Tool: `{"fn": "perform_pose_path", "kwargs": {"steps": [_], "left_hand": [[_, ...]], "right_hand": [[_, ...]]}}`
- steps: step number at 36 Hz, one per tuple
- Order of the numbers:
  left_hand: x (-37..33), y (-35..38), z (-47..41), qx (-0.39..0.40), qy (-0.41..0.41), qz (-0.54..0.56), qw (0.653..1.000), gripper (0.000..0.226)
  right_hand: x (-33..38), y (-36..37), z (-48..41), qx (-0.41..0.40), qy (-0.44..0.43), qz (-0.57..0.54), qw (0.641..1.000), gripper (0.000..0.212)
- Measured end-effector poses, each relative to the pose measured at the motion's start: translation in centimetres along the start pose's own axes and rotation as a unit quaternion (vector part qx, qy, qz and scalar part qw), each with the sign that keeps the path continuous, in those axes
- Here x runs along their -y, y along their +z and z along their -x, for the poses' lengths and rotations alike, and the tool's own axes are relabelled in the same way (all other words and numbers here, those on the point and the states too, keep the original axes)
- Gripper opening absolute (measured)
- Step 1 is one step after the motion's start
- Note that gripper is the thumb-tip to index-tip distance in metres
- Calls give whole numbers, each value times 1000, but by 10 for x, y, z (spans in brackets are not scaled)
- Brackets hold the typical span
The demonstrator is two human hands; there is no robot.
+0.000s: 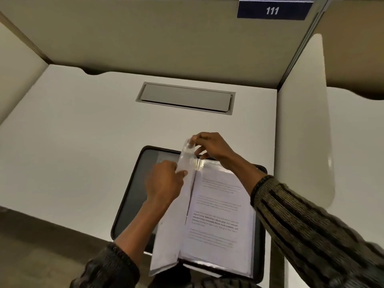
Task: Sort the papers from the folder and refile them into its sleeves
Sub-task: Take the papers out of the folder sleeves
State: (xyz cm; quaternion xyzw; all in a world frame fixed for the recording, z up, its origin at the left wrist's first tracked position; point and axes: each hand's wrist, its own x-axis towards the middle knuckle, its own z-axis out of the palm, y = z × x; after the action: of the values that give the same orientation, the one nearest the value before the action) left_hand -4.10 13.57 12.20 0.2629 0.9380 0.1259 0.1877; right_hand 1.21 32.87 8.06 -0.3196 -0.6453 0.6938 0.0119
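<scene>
A black display folder (131,196) lies open on the white desk, near its front edge. On its right side lie clear sleeves with printed papers (218,210) inside. One clear sleeve (188,161) holding a white sheet stands upright along the spine. My right hand (209,147) pinches that sleeve's top corner. My left hand (164,179) holds the sleeve's left face lower down, thumb against it. The folder's left cover is dark and partly hidden by my left arm.
A grey cable-port flap (186,97) is set into the desk (72,132) behind the folder. Beige partition walls enclose the desk at the back and on both sides; the right panel (305,125) stands close to the folder. A blue sign reading 111 (273,10) hangs top right.
</scene>
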Motion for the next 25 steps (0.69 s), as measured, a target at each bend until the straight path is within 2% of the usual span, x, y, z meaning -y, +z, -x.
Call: {"fn": "perform_pose_path", "kwargs": {"steps": [2,6,8,12,18,25], "left_hand": [[2,-4,0,-2,-6,-1,1000,40],[2,-10,4,-7,-16,-5,1000,46],[2,-12,4,-10,-14,-12,1000,47],[6,-11,4,-24,-13,-8,1000,46],[12,-10,2,-33,-11,-13,999,48],[18,-8,-1,-39,-2,-6,999,49]], "right_hand": [[2,2,-5,16,-17,36,999,28],[3,1,-16,-14,-51,91,994,37],[4,-1,-20,-4,-51,97,994,41],[8,-5,-23,50,-46,95,993,41],[13,-16,-37,180,-27,121,976,19],[25,-17,-51,261,-24,175,949,20]]}}
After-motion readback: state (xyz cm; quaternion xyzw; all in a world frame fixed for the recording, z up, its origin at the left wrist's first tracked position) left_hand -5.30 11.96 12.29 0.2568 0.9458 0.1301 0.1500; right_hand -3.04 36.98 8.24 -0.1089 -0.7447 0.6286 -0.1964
